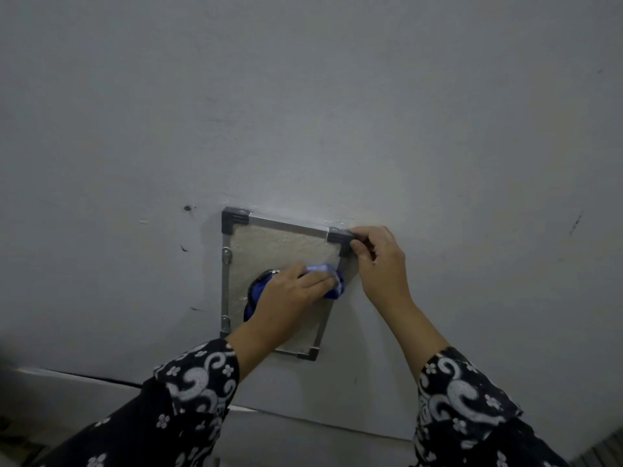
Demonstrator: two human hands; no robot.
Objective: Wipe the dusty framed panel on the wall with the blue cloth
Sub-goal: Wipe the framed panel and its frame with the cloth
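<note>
Your left hand (286, 294) presses the bunched blue cloth (332, 281) flat against the framed panel (269, 247) on the grey wall (303, 112), fingers together and curled over it, near the panel's right edge. Your right hand (377, 261) pinches the panel's upper-right corner cap (338, 235), fingertips closed on it.

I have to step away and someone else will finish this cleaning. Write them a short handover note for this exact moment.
Left hand: presses the bunched blue cloth against the framed panel, near its right edge at mid-height.
Right hand: grips the panel's top right corner, steadying it.
Panel hangs on the grey wall, tilted.
Done: wiping under way; how much is clean cannot be told.
Left: cover the whole surface and frame.
</note>
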